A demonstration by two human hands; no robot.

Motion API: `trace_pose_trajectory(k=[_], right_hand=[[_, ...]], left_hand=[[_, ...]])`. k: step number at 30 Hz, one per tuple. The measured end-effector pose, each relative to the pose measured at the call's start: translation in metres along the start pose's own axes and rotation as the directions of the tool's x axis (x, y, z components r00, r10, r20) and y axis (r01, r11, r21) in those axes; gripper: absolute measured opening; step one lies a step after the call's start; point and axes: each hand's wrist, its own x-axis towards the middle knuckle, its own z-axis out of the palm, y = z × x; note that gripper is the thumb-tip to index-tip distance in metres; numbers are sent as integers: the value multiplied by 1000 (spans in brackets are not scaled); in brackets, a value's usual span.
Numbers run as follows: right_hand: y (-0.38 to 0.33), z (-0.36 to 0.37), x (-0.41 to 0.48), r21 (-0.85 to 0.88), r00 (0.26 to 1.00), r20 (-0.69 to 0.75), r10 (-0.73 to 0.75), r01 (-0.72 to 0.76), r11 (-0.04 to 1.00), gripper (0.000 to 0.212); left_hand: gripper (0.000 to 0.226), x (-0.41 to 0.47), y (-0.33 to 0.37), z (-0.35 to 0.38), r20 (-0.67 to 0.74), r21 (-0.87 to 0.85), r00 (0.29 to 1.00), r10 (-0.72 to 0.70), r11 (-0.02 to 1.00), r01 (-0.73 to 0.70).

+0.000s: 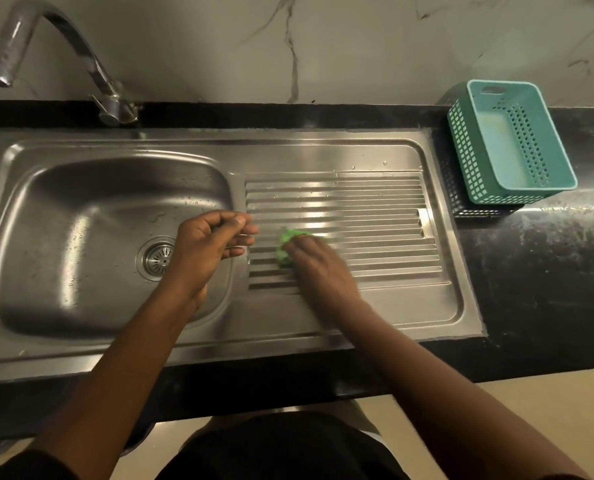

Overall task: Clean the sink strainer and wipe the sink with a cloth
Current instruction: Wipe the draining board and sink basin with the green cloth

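Steel sink drainboard: right hand, fingers bunched on green cloth, presses to scrub ridges; left hand hovers clear, loosely curled, empty.

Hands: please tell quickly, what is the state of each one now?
Left hand: fingers loosely curled, holding nothing visible, above the sink basin edge.
Right hand: closed on the green cloth, on the ribbed drainboard.

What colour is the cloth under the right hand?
Bright green; the cloth is bunched under the right hand on the ribbed drainboard, seen in the head view.
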Motion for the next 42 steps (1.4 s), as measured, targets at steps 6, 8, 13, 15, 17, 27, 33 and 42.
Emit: trace_pose_trajectory(k=[6,8,13,15,17,27,33,42], right_hand=[[110,-54,-60,-118,937,-56,346,-350,929,56],[123,-57,-66,-129,897,-112,427,-440,889,52],[64,-19,-32,202,609,-285,740,-716,668,18],[23,-2,-16,198,734,-258,628,-596,778,18],[-21,16,9,189,902,-184,390,-357,915,25],[-19,18,52,57,996,80,-46,41,998,51],[103,-36,-10,4,932,-4,363,-363,932,57],[84,-20,17,110,701,-143,699,-691,715,48]], left_hand=[[19,-1,-4,-3,23,1,1000,-12,1000,12],[18,-1,-5,-5,28,2,1000,-9,1000,9],[17,-3,-4,-11,17,-1,1000,-9,1000,9],[17,-4,-3,-11,15,3,1000,-10,1000,10],[18,-4,-1,-10,11,4,1000,-9,1000,9],[15,-4,1,-16,-37,-5,999,16,1000,-17],[16,-4,-2,-8,-11,0,1000,-10,1000,10],[17,-4,0,-3,21,4,1000,1,1000,-1]])
